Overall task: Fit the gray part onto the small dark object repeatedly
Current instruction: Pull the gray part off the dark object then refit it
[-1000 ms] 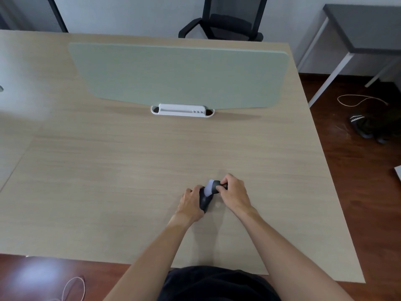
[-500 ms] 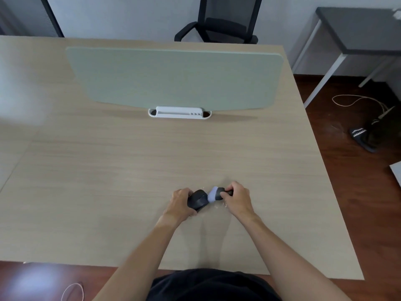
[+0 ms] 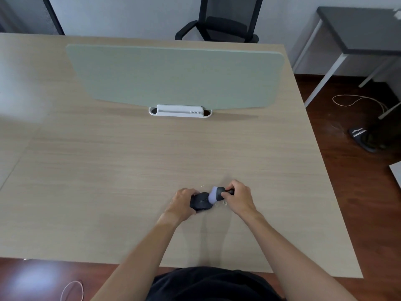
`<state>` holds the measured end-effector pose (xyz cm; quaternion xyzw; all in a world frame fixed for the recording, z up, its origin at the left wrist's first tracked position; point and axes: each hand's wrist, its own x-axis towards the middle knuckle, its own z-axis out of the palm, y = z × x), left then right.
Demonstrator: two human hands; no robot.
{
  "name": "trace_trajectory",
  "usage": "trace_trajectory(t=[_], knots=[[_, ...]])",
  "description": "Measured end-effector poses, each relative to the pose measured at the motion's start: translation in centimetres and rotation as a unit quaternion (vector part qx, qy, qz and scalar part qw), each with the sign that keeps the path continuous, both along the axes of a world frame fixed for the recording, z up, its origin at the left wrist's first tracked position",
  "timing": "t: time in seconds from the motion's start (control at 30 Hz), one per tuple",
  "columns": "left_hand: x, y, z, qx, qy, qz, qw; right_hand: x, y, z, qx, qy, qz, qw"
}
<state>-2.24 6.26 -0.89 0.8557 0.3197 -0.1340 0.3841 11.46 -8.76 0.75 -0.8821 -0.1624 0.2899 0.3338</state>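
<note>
Head view shows the left hand (image 3: 183,202) gripping the dark object (image 3: 200,201) on the table (image 3: 130,161). The right hand (image 3: 238,197) fingers pinch the gray part (image 3: 213,194) by its dark end. Both look small, light and hard. The part lies sideways, gray end touching the object.

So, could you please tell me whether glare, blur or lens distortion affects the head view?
Head view: wide-angle bowing curves the table edges and the green divider; a hazy bright patch washes out the table's far-left side, another glows on the floor at lower left; the hands and parts look slightly soft; faint arm shadows fall on the table.
</note>
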Motion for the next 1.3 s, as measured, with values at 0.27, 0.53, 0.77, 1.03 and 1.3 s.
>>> trace_trajectory(t=[0.27,0.53,0.77,1.03,1.3], knots=[[0.1,0.4,0.6,-0.003,0.008,-0.016,1.000,-2.4,1.3,-0.3,0.028,0.082,0.058,0.995],[0.4,1.1,0.3,0.031,0.055,-0.065,0.996,-0.2,-1.7,-1.2,-0.013,0.020,-0.002,1.000],[1.1,1.8,1.1,0.071,0.033,-0.144,0.986,-2.0,0.8,-0.6,0.028,0.125,0.037,0.991],[0.9,1.6,2.1,0.059,0.053,-0.139,0.987,-0.2,-1.6,-1.2,0.001,0.046,-0.015,0.999],[0.8,1.6,2.7,0.047,0.044,-0.103,0.993,-2.5,1.5,-0.3,0.065,0.023,0.016,0.997]])
